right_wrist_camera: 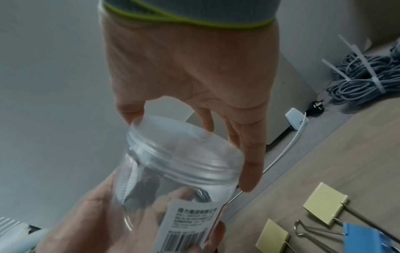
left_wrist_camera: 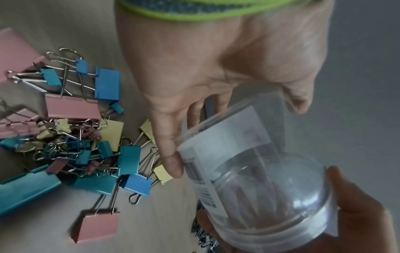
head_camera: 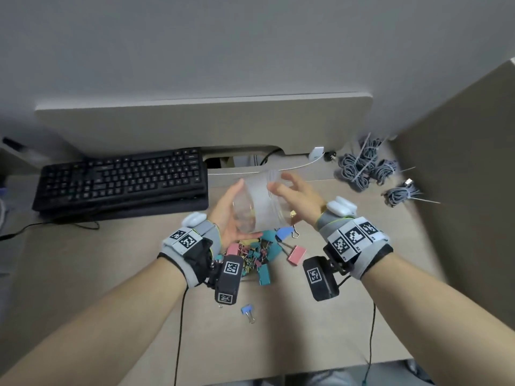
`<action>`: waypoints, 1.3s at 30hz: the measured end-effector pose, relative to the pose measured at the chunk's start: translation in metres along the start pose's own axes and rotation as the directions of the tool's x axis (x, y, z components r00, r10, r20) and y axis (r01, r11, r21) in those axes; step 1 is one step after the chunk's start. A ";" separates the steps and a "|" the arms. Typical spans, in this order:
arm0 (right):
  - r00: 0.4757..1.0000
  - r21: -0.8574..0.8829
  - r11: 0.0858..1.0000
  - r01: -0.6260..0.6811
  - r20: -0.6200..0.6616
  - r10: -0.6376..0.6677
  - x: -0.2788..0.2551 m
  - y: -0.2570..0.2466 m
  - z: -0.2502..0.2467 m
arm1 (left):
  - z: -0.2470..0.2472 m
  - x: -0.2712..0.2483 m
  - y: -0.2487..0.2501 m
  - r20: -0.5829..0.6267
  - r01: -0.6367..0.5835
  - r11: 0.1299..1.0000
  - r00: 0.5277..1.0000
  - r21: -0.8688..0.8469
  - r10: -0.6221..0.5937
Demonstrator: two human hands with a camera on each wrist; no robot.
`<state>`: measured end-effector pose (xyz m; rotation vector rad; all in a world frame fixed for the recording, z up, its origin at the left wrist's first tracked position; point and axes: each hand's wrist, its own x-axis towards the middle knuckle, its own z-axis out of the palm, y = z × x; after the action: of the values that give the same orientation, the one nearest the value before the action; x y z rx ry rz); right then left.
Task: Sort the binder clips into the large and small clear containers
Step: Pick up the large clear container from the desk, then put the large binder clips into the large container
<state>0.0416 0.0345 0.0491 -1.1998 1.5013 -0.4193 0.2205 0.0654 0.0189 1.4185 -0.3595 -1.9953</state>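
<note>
A: Jar [head_camera: 257,203]?
B: Clear, white barcode label on the side, tipped over and held in the air above the bench [head_camera: 320,316], just past the clip pile. Threaded neck at the far end, base toward the person. No lid that I can make out.

A: Left hand [head_camera: 231,211]?
B: Cups the jar's base end from below and the left side, fingers [left_wrist_camera: 171,154] curved against the wall by the label. Grasping the jar.

A: Right hand [head_camera: 296,195]?
B: At the neck end. Thumb and fingers [right_wrist_camera: 251,167] spread round the threaded rim, tips touching it. Holding the jar there too.

A: Anything inside?
B: Cannot tell; only blur and reflections through the plastic.

A: Clips [head_camera: 252,256]?
B: Mixed heap on the bench between the wrists, right under the jar: teal, pink, yellow, blue, large and small tangled together. One pink clip [head_camera: 296,254] lies just right of the heap, handles pointing back at it. One small blue clip [head_camera: 247,310] sits alone nearer the person. In the right wrist view two yellow clips [right_wrist_camera: 324,202] and a blue one lie flat beside the hand.

A: Around that?
B: Black keyboard [head_camera: 122,179] far left. Monitor [head_camera: 203,121] behind. Grey cable bundles [head_camera: 362,168] with zip ties far right. White charger [right_wrist_camera: 295,119] with a cord by the monitor's foot.
</note>
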 end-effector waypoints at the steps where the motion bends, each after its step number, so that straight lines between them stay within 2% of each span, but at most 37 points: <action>1: 1.000 -0.003 1.000 -0.004 0.001 0.004 -0.002 0.000 0.000 | -0.001 0.001 -0.001 0.002 0.014 1.000 1.000 -0.005 -0.014; 6: 1.000 -0.058 0.998 0.020 -0.004 -0.020 0.000 0.010 -0.008 | 0.003 0.011 -0.007 -0.038 0.046 0.998 0.998 -0.052 -0.048; 10: 0.984 -0.199 0.964 0.175 0.049 -0.169 0.002 0.019 -0.009 | 0.005 0.020 -0.013 -0.066 0.157 0.978 0.984 -0.135 -0.167; 13: 0.977 -0.200 0.957 0.211 0.089 -0.196 0.004 0.023 -0.016 | 0.005 0.026 -0.012 -0.078 0.156 0.978 0.983 -0.136 -0.167; 16: 0.973 -0.204 0.952 0.228 0.097 -0.212 0.011 0.033 -0.028 | 0.006 0.034 -0.008 -0.162 0.154 0.978 0.971 -0.143 -0.177; 18: 0.972 -0.213 0.948 0.236 0.044 -0.232 0.019 0.041 -0.036 | -0.002 0.037 -0.005 -0.214 0.154 0.972 0.958 -0.177 -0.191; 21: 0.987 -0.357 0.924 0.141 -0.020 -0.158 0.037 0.072 -0.052 | -0.017 0.040 -0.004 -0.256 0.135 0.966 0.948 -0.219 -0.191; 22: 0.995 -0.457 0.887 0.070 -0.029 -0.094 0.044 0.088 -0.057 | -0.021 0.041 -0.005 -0.259 0.137 0.965 0.946 -0.225 -0.195; 24: 0.996 -0.659 0.748 -0.084 -0.065 0.055 0.051 0.121 -0.061 | -0.027 0.040 -0.007 -0.242 0.154 0.962 0.947 -0.227 -0.209; 26: 0.983 -0.745 0.644 -0.174 -0.092 0.159 0.055 0.149 -0.062 | -0.034 0.038 -0.007 -0.207 0.167 0.960 0.955 -0.223 -0.214; 30: 0.979 -0.808 0.560 -0.183 -0.099 0.177 0.064 0.183 -0.057 | -0.047 0.035 -0.014 -0.178 0.165 0.949 0.960 -0.267 -0.217; 33: 0.977 -0.858 0.469 -0.211 -0.171 0.128 0.066 0.175 -0.049 | -0.053 0.032 -0.016 -0.188 0.160 0.948 0.958 -0.277 -0.216; 34: 0.980 -0.870 0.451 -0.201 -0.173 0.102 0.068 0.167 -0.046 | -0.054 0.032 -0.016 -0.199 0.152 0.950 0.957 -0.272 -0.210; 36: 0.991 -0.865 0.484 -0.132 -0.122 0.052 0.076 0.149 -0.037 | -0.057 0.030 -0.014 -0.218 0.139 0.952 0.955 -0.273 -0.202; 39: 0.997 -0.848 0.527 0.052 0.074 0.019 0.089 0.123 -0.015 | -0.065 0.026 -0.013 -0.255 0.110 0.947 0.948 -0.302 -0.192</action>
<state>-0.0156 0.0065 -0.0895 -1.9657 1.6689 0.4537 0.2700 0.0681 -0.0316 1.5505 0.1636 -1.8369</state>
